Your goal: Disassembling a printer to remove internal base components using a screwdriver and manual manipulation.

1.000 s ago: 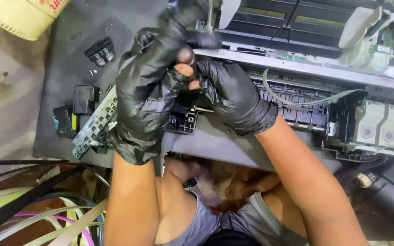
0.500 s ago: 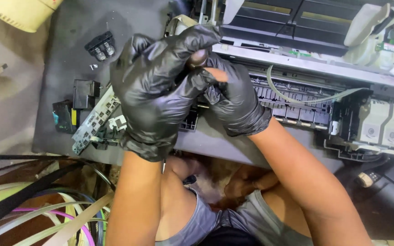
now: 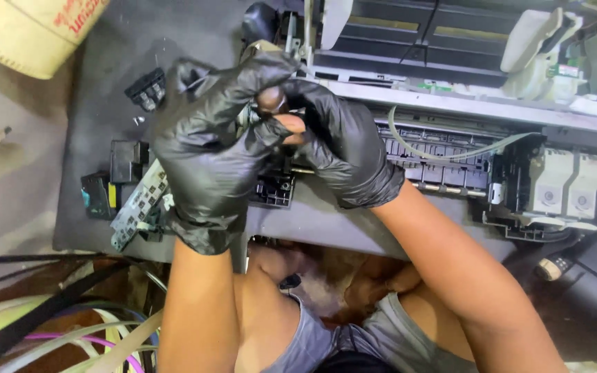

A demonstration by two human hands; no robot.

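Cables (image 3: 50,324) coil at far left, beside a dark desk (image 3: 98,83) carrying loose ink cartridges (image 3: 115,176) and a green circuit board (image 3: 138,204). Left hand (image 3: 205,155), in a black glove, has lifted a little higher than a second ago and now curls tightly over a small part I cannot make out. Right hand (image 3: 343,148) meets it fingertip to fingertip, pinching the same piece; a torn glove tip bares one finger. Both have risen off the opened printer (image 3: 450,90), so that piece looks free of the chassis. Carriage (image 3: 554,186) sits parked at right.
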